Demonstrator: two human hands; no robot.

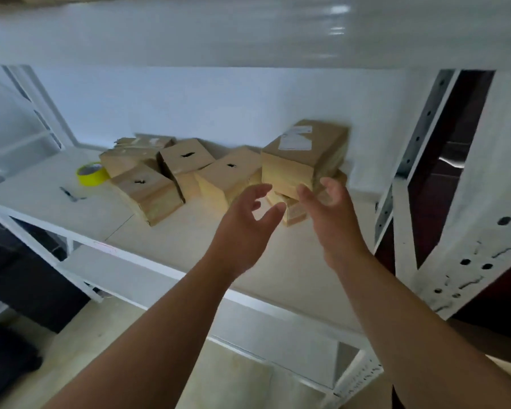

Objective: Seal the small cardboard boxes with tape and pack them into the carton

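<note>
On the white shelf (174,243), small cardboard boxes (148,193) are lying in a loose cluster, with a yellow tape roll (92,174) sitting just left of them. The left hand (244,228) and right hand (334,218) (both empty, fingers spread) are hovering close before the stacked box (303,153).

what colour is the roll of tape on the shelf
Bright yellow. The roll of tape lies left of the small boxes, showing best in the head view, the only one.

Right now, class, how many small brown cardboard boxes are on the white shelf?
6 brown cardboard boxes: back-left box, front-left box, middle-left box, middle-right box, labelled box at right, box beneath it. More may be hidden.
</note>
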